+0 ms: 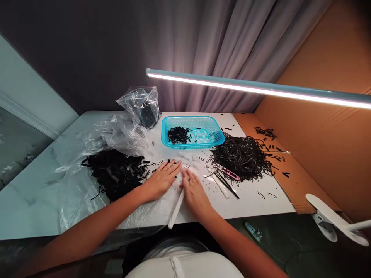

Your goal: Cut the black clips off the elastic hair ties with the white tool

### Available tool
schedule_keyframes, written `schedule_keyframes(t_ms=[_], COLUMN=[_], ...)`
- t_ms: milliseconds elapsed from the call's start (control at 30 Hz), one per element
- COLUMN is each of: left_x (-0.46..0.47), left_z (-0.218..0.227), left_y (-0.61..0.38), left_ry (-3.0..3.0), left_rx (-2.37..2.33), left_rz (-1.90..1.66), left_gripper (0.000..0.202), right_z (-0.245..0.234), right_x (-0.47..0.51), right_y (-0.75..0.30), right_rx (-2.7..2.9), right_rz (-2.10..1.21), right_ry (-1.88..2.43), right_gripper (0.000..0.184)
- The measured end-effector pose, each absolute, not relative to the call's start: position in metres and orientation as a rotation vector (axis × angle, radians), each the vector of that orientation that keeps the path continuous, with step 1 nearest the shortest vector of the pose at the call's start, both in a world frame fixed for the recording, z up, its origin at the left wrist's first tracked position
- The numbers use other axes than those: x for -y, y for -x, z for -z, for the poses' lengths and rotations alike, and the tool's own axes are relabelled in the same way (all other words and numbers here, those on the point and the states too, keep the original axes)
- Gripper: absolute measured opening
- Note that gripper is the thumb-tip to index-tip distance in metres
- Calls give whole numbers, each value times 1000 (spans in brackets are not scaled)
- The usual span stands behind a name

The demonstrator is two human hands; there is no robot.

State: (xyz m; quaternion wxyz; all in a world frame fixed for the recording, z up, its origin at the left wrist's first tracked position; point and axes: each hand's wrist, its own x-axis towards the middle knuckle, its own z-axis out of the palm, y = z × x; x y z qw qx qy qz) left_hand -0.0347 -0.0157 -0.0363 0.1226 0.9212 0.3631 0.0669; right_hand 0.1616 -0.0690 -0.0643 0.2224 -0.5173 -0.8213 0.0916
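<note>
My left hand [162, 178] lies flat on the white table [255, 199], fingers stretched out toward a few small black pieces at its fingertips. My right hand [193, 190] rests just beside it, fingers bent over a long white stick [175, 210] that slants toward the table's near edge. A heap of black strips [116, 172] lies on clear plastic sheet left of my left hand. A second pile of thin black loops [242, 156] sits to the right. A turquoise basket [213, 136] behind my hands holds several small black pieces.
A crumpled clear bag [142, 104] stands at the back. A pink tool [231, 175] and thin white and black sticks lie by the right pile. A light bar [261, 88] hangs overhead. Brown cardboard [319, 116] walls the right side; a white clamp lamp [333, 222] sits at the corner.
</note>
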Motion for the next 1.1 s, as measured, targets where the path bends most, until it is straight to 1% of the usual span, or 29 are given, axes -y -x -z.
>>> schedule_keyframes(t_ms=[67,167,233,333,433,500,567,600,633,667,733,833,900,1000,1100], left_x=[15,13,13,14,14,12,8,6,5,4,3,5,8,10,8], left_z=[38,36,36,35,24,11,-4,-12,-18,-24,-31,-30,-26,-19,-13], left_y=[35,32,25,12,13,25,45,56,67,78,97,113,115,111,101], left_ry=[-2728,-2722,-2693,-2620,-2485,-2325,-2125,-2047,-1998,-1959,-1930,-1974,-2083,-2301,-2356], left_rx=[-1072,-1078,-1091,-1093,-1045,-1040,-1109,-1180,-1285,-1397,-1563,-1664,-1656,-1570,-1503], left_rz=[-164,-147,-173,-267,-389,-510,-695,-768,-832,-870,-849,-767,-725,-632,-500], left_gripper=[55,55,56,53,42,29,19,18,17,18,22,24,19,16,16], right_z=[61,47,39,38,44,45,42,40,37,35,29,19,12,0,-4], right_x=[60,51,51,58,60,56,49,46,43,41,38,37,35,30,19], right_y=[-185,-208,-202,-178,-175,-190,-208,-215,-221,-225,-227,-221,-214,-199,-171], right_rx=[2147,2064,2029,2133,2172,2053,1918,1834,1745,1658,1532,1466,1457,1547,1938], right_rz=[-143,-75,-62,-117,-133,-140,-238,-324,-418,-499,-604,-629,-633,-660,-670], right_ry=[1638,1744,1723,1543,1545,1613,1591,1570,1538,1511,1476,1473,1423,1332,1249], right_gripper=[47,45,40,36,36,29,22,16,15,21,35,41,38,28,18])
